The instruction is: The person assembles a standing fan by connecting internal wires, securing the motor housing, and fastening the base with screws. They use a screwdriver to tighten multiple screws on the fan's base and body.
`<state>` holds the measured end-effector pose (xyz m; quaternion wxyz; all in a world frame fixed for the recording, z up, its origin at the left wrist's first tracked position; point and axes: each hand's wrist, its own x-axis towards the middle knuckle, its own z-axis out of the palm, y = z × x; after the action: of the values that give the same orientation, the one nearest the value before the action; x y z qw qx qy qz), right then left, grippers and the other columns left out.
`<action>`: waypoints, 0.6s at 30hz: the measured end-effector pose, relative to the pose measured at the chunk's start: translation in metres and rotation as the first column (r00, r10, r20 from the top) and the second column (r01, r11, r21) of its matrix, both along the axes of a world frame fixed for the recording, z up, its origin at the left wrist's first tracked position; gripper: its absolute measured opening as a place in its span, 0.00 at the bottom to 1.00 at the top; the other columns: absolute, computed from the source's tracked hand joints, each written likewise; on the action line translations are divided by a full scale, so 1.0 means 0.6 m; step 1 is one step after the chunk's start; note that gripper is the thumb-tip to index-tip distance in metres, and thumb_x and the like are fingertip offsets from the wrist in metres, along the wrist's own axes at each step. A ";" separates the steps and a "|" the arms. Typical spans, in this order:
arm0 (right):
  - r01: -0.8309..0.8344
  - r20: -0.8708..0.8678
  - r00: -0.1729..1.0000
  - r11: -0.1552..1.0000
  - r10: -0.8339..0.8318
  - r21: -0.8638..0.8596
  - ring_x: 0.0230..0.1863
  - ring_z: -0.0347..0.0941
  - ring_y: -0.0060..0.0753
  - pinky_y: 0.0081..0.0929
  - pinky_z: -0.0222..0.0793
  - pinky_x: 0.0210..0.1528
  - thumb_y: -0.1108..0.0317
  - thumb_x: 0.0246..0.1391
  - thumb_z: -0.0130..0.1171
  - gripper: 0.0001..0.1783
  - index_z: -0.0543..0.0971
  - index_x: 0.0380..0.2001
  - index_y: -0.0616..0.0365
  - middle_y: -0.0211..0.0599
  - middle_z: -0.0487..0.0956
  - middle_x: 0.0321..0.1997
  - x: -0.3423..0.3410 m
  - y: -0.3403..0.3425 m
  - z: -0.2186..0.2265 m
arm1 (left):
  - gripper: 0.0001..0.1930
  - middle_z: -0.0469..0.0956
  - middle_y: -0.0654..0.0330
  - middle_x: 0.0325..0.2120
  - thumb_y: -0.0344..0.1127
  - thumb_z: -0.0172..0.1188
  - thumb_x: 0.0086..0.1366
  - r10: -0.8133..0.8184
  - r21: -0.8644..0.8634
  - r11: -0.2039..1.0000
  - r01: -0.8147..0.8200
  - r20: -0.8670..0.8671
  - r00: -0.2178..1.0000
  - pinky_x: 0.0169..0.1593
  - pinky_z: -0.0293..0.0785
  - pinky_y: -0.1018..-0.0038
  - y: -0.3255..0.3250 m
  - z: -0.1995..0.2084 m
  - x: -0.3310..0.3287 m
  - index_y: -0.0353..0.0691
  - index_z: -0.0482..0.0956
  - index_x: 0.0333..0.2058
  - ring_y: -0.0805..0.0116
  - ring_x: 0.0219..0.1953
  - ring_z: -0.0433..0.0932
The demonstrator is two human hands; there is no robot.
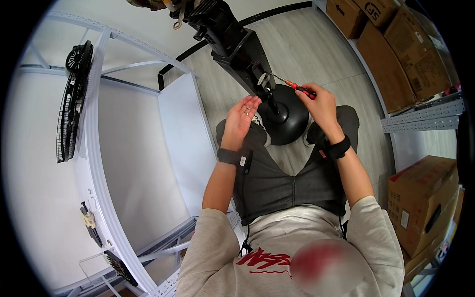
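A black floor-fan stand [251, 54] with a round base [289, 123] stands in front of me, between my feet. My right hand [319, 105] is closed around the red-and-black handle of a screwdriver [298, 89]. Its thin metal shaft points left to the stand's column, close to a small pale round part [263, 79]; whether the tip touches is too small to tell. Beside the column's left side, my left hand [241, 119] is turned palm up, fingers loosely stretched. Small shiny bits show on those fingers, too small to name.
A white metal shelf [118, 218] at the left carries a black fan grille with its motor [74, 101], a tool [90, 227] and a black brush-like thing [120, 267]. Cardboard boxes [386, 64] line the right-hand rack, with another box [420, 203] lower down.
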<state>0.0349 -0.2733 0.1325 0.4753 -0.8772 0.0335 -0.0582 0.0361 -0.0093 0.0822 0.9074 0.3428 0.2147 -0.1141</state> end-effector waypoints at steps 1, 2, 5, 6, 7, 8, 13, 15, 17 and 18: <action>0.000 -0.007 1.000 1.000 0.000 -0.002 0.34 0.81 0.45 0.36 0.74 0.37 0.58 0.54 0.67 0.15 0.84 0.39 0.58 0.45 0.84 0.33 0.002 0.002 0.002 | 0.15 0.71 0.36 0.52 0.29 0.49 0.73 0.008 -0.020 1.000 -0.008 0.000 1.000 0.66 0.71 0.61 0.001 -0.001 0.000 0.20 0.67 0.50 0.45 0.58 0.73; 0.000 -0.013 1.000 1.000 0.000 -0.005 0.34 0.81 0.45 0.36 0.74 0.37 0.58 0.54 0.67 0.15 0.84 0.39 0.58 0.45 0.84 0.32 0.003 0.005 0.003 | 0.15 0.71 0.36 0.52 0.29 0.48 0.73 0.015 -0.040 0.999 -0.015 0.000 1.000 0.66 0.71 0.60 0.002 -0.002 -0.001 0.20 0.67 0.50 0.45 0.58 0.73; -0.011 0.025 1.000 1.000 0.011 0.008 0.26 0.76 0.30 0.28 0.69 0.31 0.60 0.55 0.67 0.15 0.84 0.40 0.60 0.38 0.81 0.25 0.007 0.008 -0.002 | 0.15 0.71 0.35 0.52 0.30 0.48 0.74 0.003 -0.063 0.998 -0.002 0.019 1.000 0.66 0.71 0.59 0.000 0.001 -0.002 0.20 0.67 0.50 0.43 0.58 0.72; -0.014 0.031 0.999 1.000 0.014 0.003 0.26 0.76 0.30 0.28 0.69 0.31 0.60 0.55 0.67 0.15 0.84 0.40 0.60 0.38 0.81 0.25 0.009 0.008 -0.004 | 0.15 0.70 0.35 0.53 0.30 0.47 0.74 0.000 -0.071 0.997 0.001 0.020 1.000 0.67 0.70 0.58 0.001 0.001 -0.002 0.20 0.66 0.51 0.42 0.59 0.71; -0.017 0.036 0.999 1.000 0.017 -0.002 0.26 0.76 0.31 0.28 0.69 0.31 0.60 0.55 0.67 0.16 0.84 0.40 0.60 0.38 0.81 0.25 0.011 0.009 -0.007 | 0.16 0.70 0.35 0.54 0.30 0.47 0.74 -0.003 -0.079 0.997 0.005 0.021 1.000 0.67 0.69 0.57 0.002 0.000 -0.003 0.20 0.66 0.52 0.42 0.60 0.71; -0.020 0.042 0.999 1.000 0.020 -0.008 0.26 0.76 0.31 0.28 0.69 0.31 0.60 0.55 0.67 0.16 0.83 0.40 0.60 0.38 0.81 0.25 0.013 0.009 -0.009 | 0.16 0.69 0.34 0.55 0.30 0.46 0.74 -0.006 -0.087 0.996 0.008 0.022 1.000 0.68 0.68 0.56 0.002 0.000 -0.003 0.19 0.65 0.53 0.41 0.61 0.70; -0.027 -0.002 1.000 1.000 0.027 -0.010 0.34 0.81 0.46 0.37 0.74 0.38 0.58 0.53 0.67 0.16 0.84 0.39 0.57 0.44 0.84 0.32 0.020 0.016 -0.005 | 0.17 0.69 0.34 0.56 0.31 0.45 0.75 -0.026 -0.064 0.998 0.029 0.044 0.999 0.69 0.66 0.55 0.002 0.001 -0.006 0.20 0.64 0.53 0.40 0.62 0.69; -0.026 -0.009 1.000 1.000 0.026 -0.013 0.34 0.81 0.45 0.37 0.74 0.38 0.58 0.53 0.67 0.16 0.84 0.39 0.57 0.44 0.84 0.32 0.024 0.018 -0.007 | 0.18 0.69 0.34 0.56 0.33 0.43 0.76 -0.031 -0.067 0.997 0.035 0.051 0.998 0.69 0.65 0.54 0.004 -0.003 -0.006 0.20 0.65 0.53 0.40 0.62 0.69; -0.024 -0.011 1.000 1.000 0.024 -0.018 0.34 0.81 0.45 0.36 0.74 0.38 0.58 0.53 0.67 0.15 0.84 0.39 0.57 0.44 0.84 0.32 0.028 0.019 -0.012 | 0.19 0.68 0.34 0.56 0.36 0.42 0.77 -0.029 -0.085 0.996 0.033 0.053 0.998 0.69 0.65 0.54 0.007 -0.007 -0.006 0.21 0.65 0.53 0.40 0.62 0.68; -0.028 -0.018 0.999 1.000 0.028 -0.012 0.34 0.81 0.45 0.36 0.74 0.38 0.58 0.53 0.67 0.15 0.84 0.39 0.57 0.44 0.84 0.32 0.028 0.019 -0.011 | 0.19 0.69 0.34 0.56 0.36 0.42 0.77 -0.030 -0.085 0.996 0.035 0.054 0.998 0.69 0.65 0.54 0.007 -0.007 -0.006 0.21 0.65 0.53 0.40 0.62 0.68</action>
<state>0.0516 -0.2619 0.1257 0.4706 -0.8809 0.0251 -0.0440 0.0324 -0.0052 0.0779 0.9247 0.3097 0.1800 -0.1290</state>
